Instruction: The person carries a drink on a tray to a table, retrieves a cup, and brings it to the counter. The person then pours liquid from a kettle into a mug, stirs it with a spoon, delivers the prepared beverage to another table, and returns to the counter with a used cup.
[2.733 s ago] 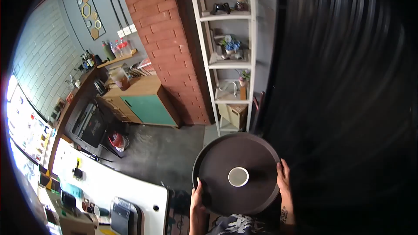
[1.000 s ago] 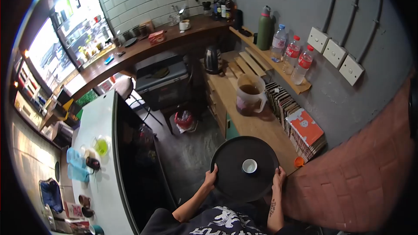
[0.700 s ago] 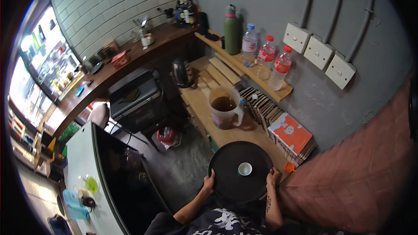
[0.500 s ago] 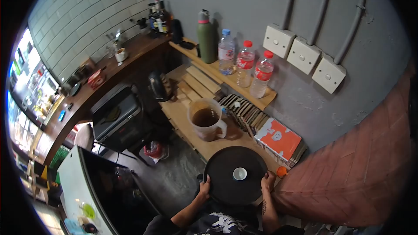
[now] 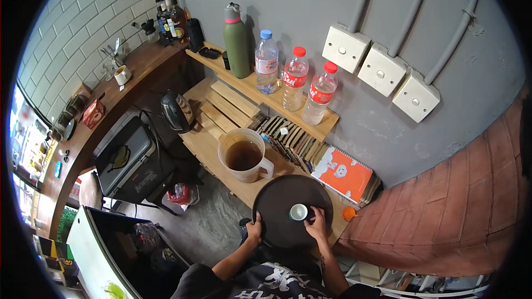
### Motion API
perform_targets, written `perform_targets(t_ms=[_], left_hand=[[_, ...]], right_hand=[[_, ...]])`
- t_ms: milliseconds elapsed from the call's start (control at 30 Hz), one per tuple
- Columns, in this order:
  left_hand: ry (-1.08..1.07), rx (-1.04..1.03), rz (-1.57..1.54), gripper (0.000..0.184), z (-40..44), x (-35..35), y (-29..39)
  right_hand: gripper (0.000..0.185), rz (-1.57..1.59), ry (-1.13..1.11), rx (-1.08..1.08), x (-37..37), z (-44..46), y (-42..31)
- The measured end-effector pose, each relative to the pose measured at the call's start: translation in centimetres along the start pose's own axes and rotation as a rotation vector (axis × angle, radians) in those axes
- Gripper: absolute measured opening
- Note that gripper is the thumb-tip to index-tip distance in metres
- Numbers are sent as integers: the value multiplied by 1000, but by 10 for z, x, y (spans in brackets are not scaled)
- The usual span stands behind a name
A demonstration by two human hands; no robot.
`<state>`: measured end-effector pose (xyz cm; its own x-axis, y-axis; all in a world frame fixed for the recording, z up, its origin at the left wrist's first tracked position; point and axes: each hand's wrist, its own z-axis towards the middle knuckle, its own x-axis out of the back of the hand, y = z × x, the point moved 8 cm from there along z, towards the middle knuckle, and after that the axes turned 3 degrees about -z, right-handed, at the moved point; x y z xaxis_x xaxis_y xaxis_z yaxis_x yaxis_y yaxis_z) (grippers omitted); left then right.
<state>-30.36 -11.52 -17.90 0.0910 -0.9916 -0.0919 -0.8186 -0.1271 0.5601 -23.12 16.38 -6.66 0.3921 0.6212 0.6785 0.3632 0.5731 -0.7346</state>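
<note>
A round dark tray [image 5: 280, 232] is level in front of my body, its far side over the wooden cabinet top. My left hand [image 5: 254, 229] grips its left rim. On the tray stands a small white cup [image 5: 298, 212], and my right hand [image 5: 317, 224] is at the cup's right side with the fingertips touching it. A large plastic jug [image 5: 244, 158] of brown liquid stands on the cabinet just beyond the tray. To the right of the tray lies an orange scoop-like item [image 5: 348, 214].
A wall shelf [image 5: 277, 97] carries a green flask [image 5: 236, 44] and several plastic bottles. Beneath it are stacked books with an orange notebook [image 5: 343, 173]. A black kettle [image 5: 176, 112] stands at the cabinet's far left. The brick wall [image 5: 432, 216] rises at right.
My right hand has let go of the tray's right rim and moved inward to the cup. The view has turned from the shelf rack to the cabinet, and the tray is now close beside the jug.
</note>
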Motion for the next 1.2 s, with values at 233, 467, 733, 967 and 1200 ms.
perform_targets(t_ms=[233,467,733,967,1200], left_hand=[[78,-29,59,98,17,0,0],[-75,-255,310,77,-10,21,-3],[-175,-90,57,62,-88,110,-44],[-255,-491,143,68,-186,182,13],[106,-915,5,88,-287,338,18]], right_hand=[[78,411,-155,-80,-51,-3,3],[64,365,-79,30,-60,12,4],[51,329,-111,74,-54,-7,-73],[46,408,-717,455,-120,-98,-260],[54,406,-1222,784,-215,-292,-408]])
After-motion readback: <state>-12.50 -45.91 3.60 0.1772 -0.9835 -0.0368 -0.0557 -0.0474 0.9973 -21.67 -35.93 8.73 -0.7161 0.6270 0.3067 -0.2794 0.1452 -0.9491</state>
